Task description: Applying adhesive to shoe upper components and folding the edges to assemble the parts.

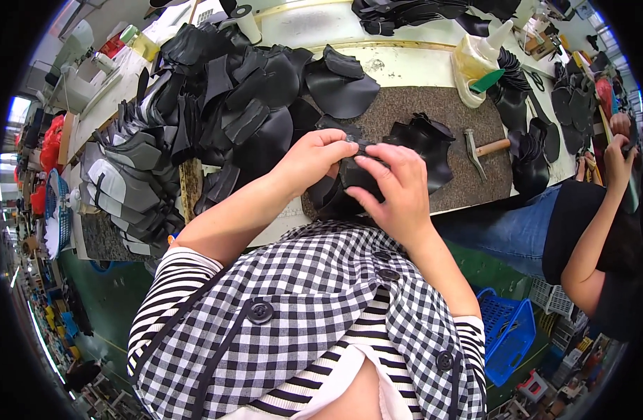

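Over the front of a brown speckled mat (468, 183), both my hands grip one black leather piece (350, 173). My left hand (309, 162) pinches its upper edge between thumb and fingers. Close beside it, my right hand (402, 187) holds the same edge, its fingers bent and its thumb lower on the piece. The fingers partly cover the leather. Several more black pieces (433, 159) lie overlapping on the mat just beyond my right hand. To their right rests a hammer (491, 148) with a metal head and wooden handle.
A big heap of black leather pieces (265, 80) covers the table's left, beside stacked grey pieces (129, 178). A squeeze bottle (468, 59) with a green blade-like piece (486, 81) stands at the back right. A co-worker's arm (598, 217) is at right, above a blue basket (507, 336).
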Tool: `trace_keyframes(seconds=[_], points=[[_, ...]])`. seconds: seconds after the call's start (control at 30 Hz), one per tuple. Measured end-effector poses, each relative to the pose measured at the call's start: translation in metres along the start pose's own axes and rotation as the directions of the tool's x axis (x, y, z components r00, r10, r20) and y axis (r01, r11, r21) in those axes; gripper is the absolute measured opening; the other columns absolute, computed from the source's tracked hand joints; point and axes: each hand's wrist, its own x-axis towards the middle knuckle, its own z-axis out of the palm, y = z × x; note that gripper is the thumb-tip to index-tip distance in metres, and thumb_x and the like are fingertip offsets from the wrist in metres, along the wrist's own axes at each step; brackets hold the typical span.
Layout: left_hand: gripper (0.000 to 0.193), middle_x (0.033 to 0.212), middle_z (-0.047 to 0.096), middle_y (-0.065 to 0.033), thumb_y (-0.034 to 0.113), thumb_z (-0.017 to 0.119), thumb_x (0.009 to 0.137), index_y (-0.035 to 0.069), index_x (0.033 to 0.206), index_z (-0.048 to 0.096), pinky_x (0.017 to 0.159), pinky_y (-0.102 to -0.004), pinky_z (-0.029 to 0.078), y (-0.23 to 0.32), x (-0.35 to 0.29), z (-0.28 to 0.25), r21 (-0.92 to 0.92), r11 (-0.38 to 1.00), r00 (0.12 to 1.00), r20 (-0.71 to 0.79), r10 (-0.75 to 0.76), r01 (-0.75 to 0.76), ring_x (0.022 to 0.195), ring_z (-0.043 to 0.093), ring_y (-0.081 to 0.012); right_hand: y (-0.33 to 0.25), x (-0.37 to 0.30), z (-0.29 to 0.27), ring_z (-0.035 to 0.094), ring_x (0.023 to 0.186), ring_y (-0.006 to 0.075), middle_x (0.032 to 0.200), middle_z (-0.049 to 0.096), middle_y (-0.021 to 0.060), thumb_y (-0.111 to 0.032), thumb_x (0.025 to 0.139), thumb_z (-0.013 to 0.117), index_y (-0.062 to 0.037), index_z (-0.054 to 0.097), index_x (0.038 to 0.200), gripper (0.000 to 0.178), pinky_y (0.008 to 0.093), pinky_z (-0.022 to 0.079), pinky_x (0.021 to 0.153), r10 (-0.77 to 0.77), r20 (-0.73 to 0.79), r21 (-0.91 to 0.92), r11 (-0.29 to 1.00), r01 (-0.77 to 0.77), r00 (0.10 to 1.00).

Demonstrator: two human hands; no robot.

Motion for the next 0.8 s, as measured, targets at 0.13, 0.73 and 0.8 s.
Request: trace_keyframes(seconds=[0.13,0.73,0.8], points=[[0.020,0.093,0.066,-0.0023,0.019,0.062,0.093,0.007,0.109,0.061,0.069,-0.0268,0.052,-0.004,-0.007,0.006,-0.236,0.963,0.992,0.020,-0.128,0.129,0.078,0.066,-0.0114,0.004,-0.010,0.003,0.056,0.112,0.0288,0.121,0.059,0.0077,-0.030,0.064,0.083,-0.0071,0.061,0.116,0.061,0.0459,0.043,0.099,0.047,0.050,0.031,0.998,-0.049,0.998],[0.020,0.082,0.066,0.0005,0.026,0.063,0.093,0.008,0.100,0.065,0.065,-0.0324,0.047,-0.071,0.056,-0.087,0.390,0.921,1.000,0.010,-0.014,0.009,0.070,0.061,-0.0160,0.009,-0.023,-0.055,0.067,0.101,0.0265,0.107,0.071,0.0126,-0.007,0.083,0.069,-0.0010,0.071,0.106,0.024,0.0336,0.052,0.088,0.100,-0.103,0.452,0.891,-0.043,0.990],[0.030,0.088,0.063,-0.0060,0.026,0.074,0.083,0.008,0.105,0.064,0.075,-0.0387,0.049,-0.063,0.059,-0.075,0.962,0.250,0.972,-0.155,0.175,0.109,0.078,0.061,-0.0273,0.007,-0.022,-0.058,0.067,0.099,0.0268,0.108,0.071,0.0125,-0.007,0.083,0.070,-0.0015,0.071,0.107,0.025,0.0339,0.052,0.087,0.137,-0.119,0.318,0.943,-0.093,0.983]])
